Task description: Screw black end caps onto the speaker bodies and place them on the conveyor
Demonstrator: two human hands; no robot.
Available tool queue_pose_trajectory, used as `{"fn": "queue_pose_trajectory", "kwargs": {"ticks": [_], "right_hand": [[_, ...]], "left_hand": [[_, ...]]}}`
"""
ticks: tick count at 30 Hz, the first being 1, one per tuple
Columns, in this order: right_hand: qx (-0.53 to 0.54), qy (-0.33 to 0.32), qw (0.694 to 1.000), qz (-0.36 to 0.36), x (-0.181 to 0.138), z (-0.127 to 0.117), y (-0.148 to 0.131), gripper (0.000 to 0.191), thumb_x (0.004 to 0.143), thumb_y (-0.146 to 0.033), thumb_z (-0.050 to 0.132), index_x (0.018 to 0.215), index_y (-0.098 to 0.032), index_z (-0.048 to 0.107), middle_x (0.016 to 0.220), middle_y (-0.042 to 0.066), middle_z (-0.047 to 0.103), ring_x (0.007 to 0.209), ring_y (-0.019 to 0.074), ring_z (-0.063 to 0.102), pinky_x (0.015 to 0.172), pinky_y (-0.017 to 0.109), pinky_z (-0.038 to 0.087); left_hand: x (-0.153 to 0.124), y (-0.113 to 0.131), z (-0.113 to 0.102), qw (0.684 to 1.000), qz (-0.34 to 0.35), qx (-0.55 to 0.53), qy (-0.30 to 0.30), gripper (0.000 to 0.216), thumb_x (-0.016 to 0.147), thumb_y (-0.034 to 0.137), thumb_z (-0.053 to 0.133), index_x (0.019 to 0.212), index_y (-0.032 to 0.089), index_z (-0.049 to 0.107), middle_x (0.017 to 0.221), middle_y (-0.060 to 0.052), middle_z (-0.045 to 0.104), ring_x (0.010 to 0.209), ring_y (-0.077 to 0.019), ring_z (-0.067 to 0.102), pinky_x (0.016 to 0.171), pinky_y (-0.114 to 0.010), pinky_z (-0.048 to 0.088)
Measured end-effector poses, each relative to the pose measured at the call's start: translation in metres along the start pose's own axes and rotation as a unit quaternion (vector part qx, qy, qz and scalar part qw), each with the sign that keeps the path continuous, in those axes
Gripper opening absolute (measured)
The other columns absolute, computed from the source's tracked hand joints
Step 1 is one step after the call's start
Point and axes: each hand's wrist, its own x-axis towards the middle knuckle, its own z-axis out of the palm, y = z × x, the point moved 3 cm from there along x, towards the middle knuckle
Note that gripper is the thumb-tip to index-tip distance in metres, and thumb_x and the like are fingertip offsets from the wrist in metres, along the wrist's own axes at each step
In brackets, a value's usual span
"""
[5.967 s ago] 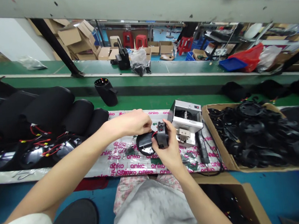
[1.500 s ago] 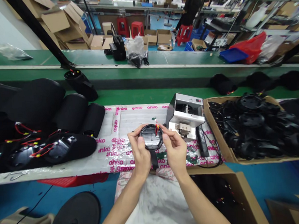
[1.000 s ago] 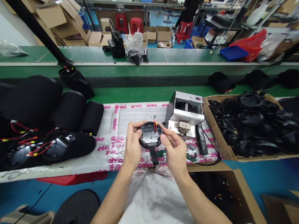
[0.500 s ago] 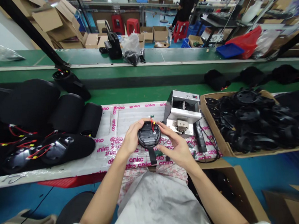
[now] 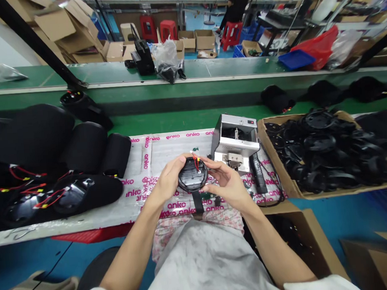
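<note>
I hold a round black plastic base (image 5: 192, 176) with red and yellow wires at its top, just above the near edge of the bench. My left hand (image 5: 167, 180) grips its left rim with curled fingers. My right hand (image 5: 226, 184) cups its right and lower side, fingers wrapped round it. A black strap hangs down from the base. Beneath lies a clear plastic sheet (image 5: 155, 165) printed with pink "anko" words.
A small grey metal machine (image 5: 236, 142) stands right of my hands, a black tool (image 5: 258, 178) beside it. A cardboard box (image 5: 278, 174) of black round parts sits at right. Black cylindrical housings (image 5: 84, 148) with red wires lie at left. A green conveyor (image 5: 191, 118) runs behind.
Over six seconds the small black block in my right hand has gone and both hands now hold the round base. In the last second the hands barely shifted; the view tilted slightly.
</note>
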Motion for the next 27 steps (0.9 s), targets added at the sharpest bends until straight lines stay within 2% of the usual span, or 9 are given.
{"fn": "queue_pose_trajectory", "kwargs": {"ticks": [2,5,7,10,14,19,22,25,27], "right_hand": [[0.006,0.015,1.000,0.003,0.000,0.002,-0.002,0.050,0.071,-0.028,0.104,0.115,-0.028,0.082,0.148,0.009,0.076,0.150,0.0299,0.064,0.131,0.049,0.050],[0.009,0.067,0.998,0.003,-0.005,0.013,-0.003,0.033,0.087,-0.042,0.094,0.113,-0.026,0.082,0.146,0.010,0.077,0.146,0.0295,0.068,0.129,0.051,0.052],[0.007,0.114,0.993,0.001,-0.009,0.022,-0.002,0.025,0.094,-0.042,0.088,0.112,-0.026,0.080,0.146,0.009,0.077,0.144,0.0273,0.069,0.131,0.051,0.051],[0.008,0.168,0.986,-0.001,-0.015,0.034,0.001,0.023,0.094,-0.039,0.087,0.112,-0.027,0.079,0.147,0.008,0.076,0.144,0.0266,0.069,0.133,0.052,0.048],[0.014,0.195,0.981,-0.001,-0.018,0.038,0.001,0.026,0.091,-0.040,0.088,0.110,-0.025,0.080,0.148,0.010,0.075,0.145,0.0301,0.069,0.132,0.056,0.049],[0.001,0.199,0.980,0.000,-0.018,0.039,0.001,0.029,0.092,-0.044,0.087,0.114,-0.025,0.082,0.152,0.010,0.072,0.149,0.0293,0.065,0.134,0.055,0.046],[-0.033,0.191,0.981,0.001,-0.018,0.042,0.001,0.035,0.092,-0.049,0.086,0.118,-0.026,0.082,0.155,0.011,0.071,0.151,0.0304,0.064,0.135,0.057,0.044],[-0.096,0.197,0.976,-0.012,-0.017,0.027,-0.011,0.039,0.087,-0.056,0.086,0.111,-0.025,0.083,0.157,0.012,0.069,0.148,0.0326,0.066,0.130,0.055,0.049],[-0.152,0.226,0.962,-0.029,-0.017,-0.003,-0.026,0.041,0.087,-0.063,0.082,0.101,-0.023,0.081,0.140,0.013,0.078,0.134,0.0312,0.074,0.121,0.051,0.056]], "left_hand": [[0.000,0.000,-0.001,1.000,0.010,0.010,-0.010,0.051,0.113,0.055,0.050,0.120,0.015,0.081,0.127,-0.011,0.083,0.120,-0.0297,0.073,0.110,-0.036,0.051],[-0.001,0.000,0.000,1.000,0.012,0.018,-0.017,0.052,0.115,0.054,0.047,0.123,0.015,0.081,0.129,-0.010,0.083,0.122,-0.0302,0.073,0.111,-0.036,0.051],[-0.002,0.000,0.001,1.000,0.013,0.023,-0.016,0.052,0.115,0.053,0.046,0.125,0.015,0.080,0.130,-0.010,0.083,0.124,-0.0304,0.073,0.112,-0.036,0.050],[-0.003,-0.001,0.003,0.999,0.017,0.034,-0.010,0.050,0.116,0.050,0.044,0.124,0.015,0.079,0.130,-0.010,0.082,0.124,-0.0302,0.073,0.113,-0.037,0.049],[0.000,-0.001,0.001,1.000,-0.003,0.003,0.002,0.046,0.112,0.047,0.047,0.117,0.014,0.078,0.127,-0.012,0.082,0.126,-0.0319,0.071,0.113,-0.039,0.049],[0.020,0.004,-0.008,0.995,-0.018,-0.002,-0.098,0.031,0.104,0.039,0.054,0.102,0.015,0.075,0.113,-0.009,0.079,0.113,-0.0291,0.069,0.108,-0.038,0.049],[0.032,0.004,-0.010,0.990,-0.013,0.007,-0.138,0.031,0.103,0.042,0.058,0.100,0.016,0.075,0.104,-0.007,0.076,0.103,-0.0271,0.068,0.098,-0.037,0.051],[0.036,0.003,-0.010,0.985,-0.011,-0.005,-0.171,0.040,0.105,0.048,0.056,0.104,0.015,0.078,0.110,-0.010,0.079,0.105,-0.0290,0.071,0.098,-0.038,0.052],[0.035,0.002,-0.009,0.980,-0.019,-0.013,-0.197,0.046,0.108,0.049,0.052,0.109,0.014,0.082,0.118,-0.013,0.081,0.113,-0.0314,0.072,0.105,-0.039,0.051]]}}
